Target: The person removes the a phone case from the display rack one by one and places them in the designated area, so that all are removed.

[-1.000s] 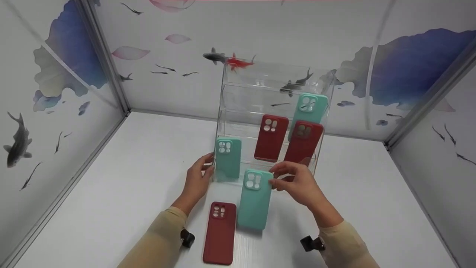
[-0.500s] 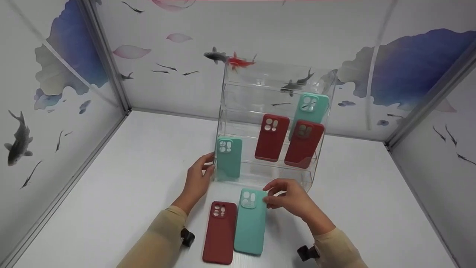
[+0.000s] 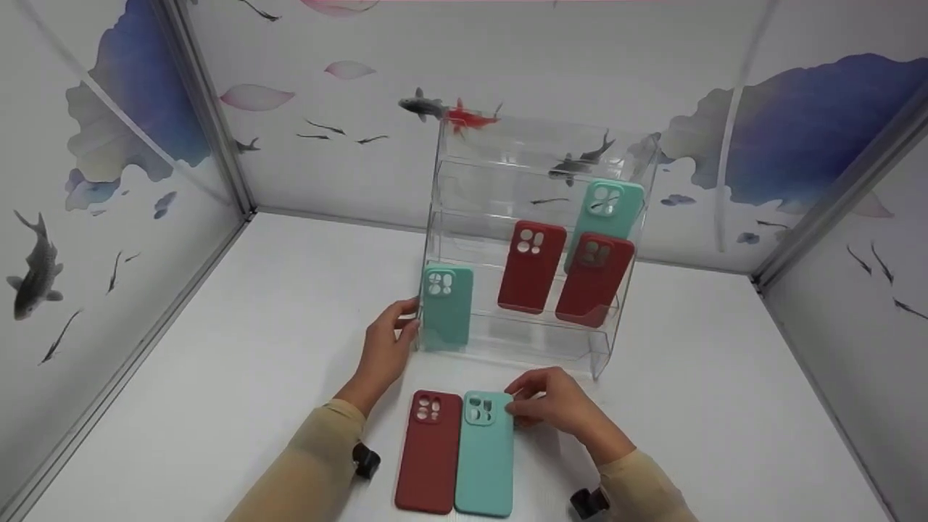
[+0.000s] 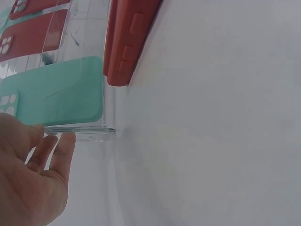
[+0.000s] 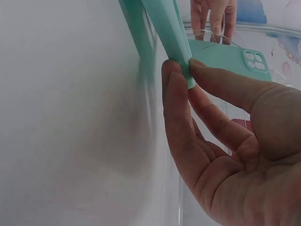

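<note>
My right hand pinches the upper right corner of a teal phone case between thumb and fingers. That case lies close over the table, right beside a dark red phone case. In the right wrist view, the pinched teal case shows edge-on, slightly tilted. My left hand rests its fingertips against the left side of a clear acrylic display stand. In the left wrist view, the fingers touch the stand's side edge, next to another teal case standing in the lowest tier.
Two red phone cases and a further teal case stand in the stand's middle and right tiers. White table surrounds the stand. Printed wall panels close off the back and both sides.
My right hand has brought the teal case down and toward me, from in front of the stand to alongside the dark red case. My left hand stays at the stand.
</note>
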Demonstrator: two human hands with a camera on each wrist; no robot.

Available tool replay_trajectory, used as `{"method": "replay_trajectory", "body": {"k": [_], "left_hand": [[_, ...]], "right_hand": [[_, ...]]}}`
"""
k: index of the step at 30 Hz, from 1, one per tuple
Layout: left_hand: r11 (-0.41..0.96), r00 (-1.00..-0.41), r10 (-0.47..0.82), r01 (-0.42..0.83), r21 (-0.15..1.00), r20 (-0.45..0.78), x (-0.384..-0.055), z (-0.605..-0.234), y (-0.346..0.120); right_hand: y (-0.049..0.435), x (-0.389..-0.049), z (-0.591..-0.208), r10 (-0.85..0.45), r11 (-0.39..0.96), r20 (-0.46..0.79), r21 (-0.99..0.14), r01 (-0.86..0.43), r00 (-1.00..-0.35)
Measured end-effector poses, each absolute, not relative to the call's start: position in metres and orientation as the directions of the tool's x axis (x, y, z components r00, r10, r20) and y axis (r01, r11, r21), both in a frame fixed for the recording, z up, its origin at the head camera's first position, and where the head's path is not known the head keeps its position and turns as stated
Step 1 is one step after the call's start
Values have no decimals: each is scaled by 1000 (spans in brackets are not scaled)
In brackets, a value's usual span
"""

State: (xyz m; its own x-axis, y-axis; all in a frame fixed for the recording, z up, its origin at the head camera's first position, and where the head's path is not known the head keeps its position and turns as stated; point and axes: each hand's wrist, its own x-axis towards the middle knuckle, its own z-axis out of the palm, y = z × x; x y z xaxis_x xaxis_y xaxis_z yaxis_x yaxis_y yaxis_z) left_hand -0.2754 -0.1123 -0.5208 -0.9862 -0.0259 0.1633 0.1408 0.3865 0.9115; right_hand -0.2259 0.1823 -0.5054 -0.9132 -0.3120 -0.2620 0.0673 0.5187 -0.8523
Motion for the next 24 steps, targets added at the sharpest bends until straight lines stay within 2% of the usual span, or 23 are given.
{"method": "replay_trajectory", "body": {"k": [17, 24], "left_hand": [[377, -987, -21, 139, 916, 158, -275, -523, -113], [378, -984, -26, 155, 913, 177, -275, -523, -113]], "right_hand": [[175, -222, -510, -221, 574, -305, -808, 129, -926], [176, -221, -513, -248, 598, -256, -799, 61, -934]]}}
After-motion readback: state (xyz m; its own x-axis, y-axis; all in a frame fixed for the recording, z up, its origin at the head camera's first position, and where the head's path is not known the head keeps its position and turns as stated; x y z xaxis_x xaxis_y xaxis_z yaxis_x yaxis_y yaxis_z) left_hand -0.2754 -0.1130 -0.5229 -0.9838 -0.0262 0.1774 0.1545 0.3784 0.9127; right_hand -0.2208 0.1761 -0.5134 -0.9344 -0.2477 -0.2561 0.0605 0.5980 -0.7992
